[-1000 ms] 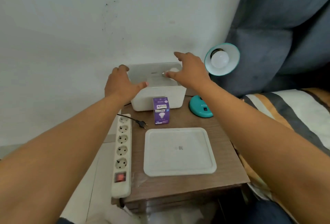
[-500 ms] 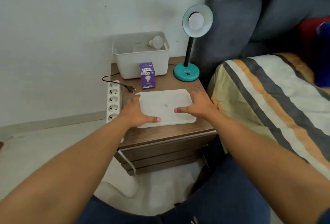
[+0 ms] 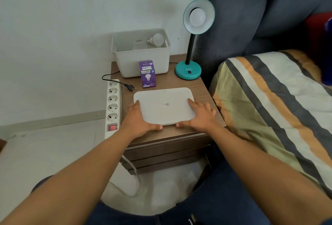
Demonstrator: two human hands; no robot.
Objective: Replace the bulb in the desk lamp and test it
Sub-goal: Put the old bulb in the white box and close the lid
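On the worktop (image 3: 203,95), square the white tray (image 3: 164,113) at the near edge, apart from the desk lamp (image 3: 190,49) at back right, with left hand (image 3: 138,117) and right hand (image 3: 199,115) flat against its sides, each grip open, clasping nothing (bulb (image 3: 197,17) seated in shade, plug (image 3: 129,87) loose).

Teal lamp (image 3: 188,71), purple bulb box (image 3: 147,76)

Soft, even daylight with faint shadows and no glare; sharp at centre; wide-angle bending at edges.
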